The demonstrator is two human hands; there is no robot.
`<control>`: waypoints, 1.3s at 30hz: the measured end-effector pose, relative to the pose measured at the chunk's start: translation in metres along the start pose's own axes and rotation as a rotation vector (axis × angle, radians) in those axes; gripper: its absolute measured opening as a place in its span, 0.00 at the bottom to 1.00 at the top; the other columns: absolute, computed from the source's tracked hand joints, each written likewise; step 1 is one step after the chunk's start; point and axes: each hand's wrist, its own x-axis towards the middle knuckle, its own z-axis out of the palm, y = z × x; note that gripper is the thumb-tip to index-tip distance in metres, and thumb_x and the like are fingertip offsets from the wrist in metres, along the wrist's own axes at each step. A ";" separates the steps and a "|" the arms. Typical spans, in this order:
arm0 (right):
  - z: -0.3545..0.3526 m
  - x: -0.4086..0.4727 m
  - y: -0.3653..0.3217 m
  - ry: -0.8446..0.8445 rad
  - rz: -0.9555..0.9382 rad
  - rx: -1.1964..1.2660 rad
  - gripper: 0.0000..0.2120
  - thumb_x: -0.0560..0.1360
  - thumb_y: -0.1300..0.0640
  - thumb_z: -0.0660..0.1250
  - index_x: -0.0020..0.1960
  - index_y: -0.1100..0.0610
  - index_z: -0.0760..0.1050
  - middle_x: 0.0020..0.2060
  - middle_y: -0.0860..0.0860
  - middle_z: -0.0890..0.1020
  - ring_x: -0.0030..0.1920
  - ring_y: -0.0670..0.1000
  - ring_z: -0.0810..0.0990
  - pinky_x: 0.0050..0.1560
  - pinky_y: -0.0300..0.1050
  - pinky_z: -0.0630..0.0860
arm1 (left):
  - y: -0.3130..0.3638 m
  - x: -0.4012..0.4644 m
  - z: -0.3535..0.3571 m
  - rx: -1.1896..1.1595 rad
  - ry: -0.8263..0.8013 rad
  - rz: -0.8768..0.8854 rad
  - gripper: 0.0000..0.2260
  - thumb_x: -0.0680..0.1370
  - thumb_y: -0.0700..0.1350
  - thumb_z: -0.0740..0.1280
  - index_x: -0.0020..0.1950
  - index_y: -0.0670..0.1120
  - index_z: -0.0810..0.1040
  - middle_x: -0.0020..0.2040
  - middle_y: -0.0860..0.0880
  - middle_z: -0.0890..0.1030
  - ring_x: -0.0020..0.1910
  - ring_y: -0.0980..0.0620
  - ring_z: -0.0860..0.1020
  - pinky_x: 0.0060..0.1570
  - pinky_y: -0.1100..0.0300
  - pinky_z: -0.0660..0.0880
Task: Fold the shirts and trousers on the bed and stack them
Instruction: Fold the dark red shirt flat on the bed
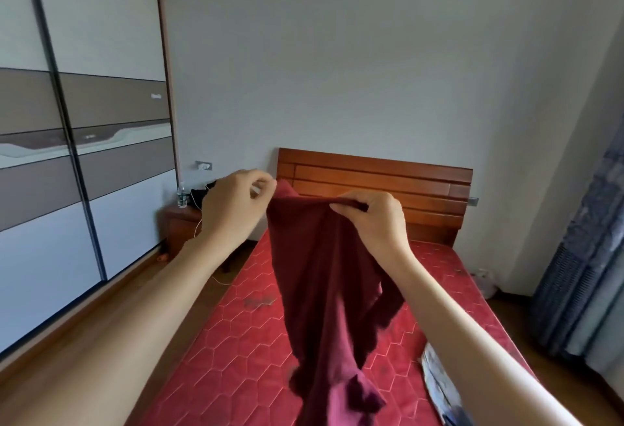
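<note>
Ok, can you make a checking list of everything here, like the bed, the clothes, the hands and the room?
Surface: bed, bare red quilted mattress.
Job's things: dark red garment, held up, hanging over the bed; no stack seen.
Clutter: pale printed cloth at the bed's right edge.
Hands: left hand and right hand each pinch the garment's top edge.
Cables: thin white cord by the nightstand.
Surroundings: wardrobe, headboard, bottle, curtain.

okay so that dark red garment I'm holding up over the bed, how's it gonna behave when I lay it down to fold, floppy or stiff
Probably very floppy: the dark red garment hangs limp from the left hand and right hand, bunching at the bottom. It seems light, since pinched fingers carry it. It will likely land wrinkled on the quilted red mattress and need smoothing.
</note>
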 end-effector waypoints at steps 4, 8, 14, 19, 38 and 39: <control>-0.003 0.017 -0.005 -0.048 -0.043 0.067 0.04 0.70 0.52 0.75 0.45 0.48 0.85 0.40 0.41 0.85 0.44 0.41 0.82 0.52 0.46 0.78 | 0.007 -0.010 -0.002 -0.190 -0.268 0.158 0.29 0.70 0.72 0.61 0.65 0.58 0.75 0.61 0.62 0.74 0.60 0.63 0.72 0.57 0.62 0.69; -0.009 0.028 -0.015 -0.067 -0.060 0.139 0.04 0.69 0.54 0.75 0.44 0.50 0.85 0.39 0.43 0.85 0.44 0.42 0.83 0.53 0.48 0.78 | 0.017 -0.006 0.007 -0.162 -0.322 0.170 0.16 0.72 0.56 0.72 0.58 0.54 0.80 0.47 0.62 0.79 0.51 0.58 0.78 0.49 0.61 0.72; -0.024 0.045 -0.015 -0.084 -0.070 0.118 0.04 0.68 0.55 0.77 0.42 0.48 0.85 0.37 0.43 0.85 0.43 0.43 0.83 0.54 0.49 0.79 | 0.027 0.009 0.005 -0.199 -0.159 0.109 0.05 0.75 0.47 0.72 0.40 0.55 0.80 0.31 0.62 0.75 0.36 0.55 0.76 0.38 0.62 0.67; -0.028 0.041 -0.001 -0.052 0.009 0.077 0.08 0.69 0.54 0.76 0.47 0.53 0.85 0.41 0.46 0.85 0.47 0.47 0.83 0.56 0.53 0.76 | 0.050 0.017 0.009 -0.208 -0.159 0.110 0.07 0.75 0.47 0.71 0.37 0.54 0.81 0.32 0.57 0.79 0.35 0.56 0.76 0.39 0.57 0.70; 0.017 -0.062 0.014 0.164 0.066 -0.264 0.11 0.73 0.51 0.69 0.56 0.49 0.78 0.47 0.44 0.83 0.48 0.48 0.81 0.43 0.42 0.73 | 0.090 0.040 0.040 -0.122 -0.109 -0.061 0.10 0.71 0.37 0.66 0.31 0.33 0.74 0.27 0.37 0.70 0.28 0.47 0.66 0.30 0.55 0.66; 0.011 -0.060 0.018 0.165 0.093 -0.185 0.09 0.73 0.52 0.70 0.53 0.49 0.81 0.44 0.44 0.84 0.45 0.48 0.82 0.45 0.44 0.76 | 0.085 0.041 0.040 -0.113 -0.132 -0.083 0.10 0.71 0.37 0.66 0.31 0.35 0.75 0.27 0.41 0.71 0.28 0.48 0.68 0.30 0.57 0.65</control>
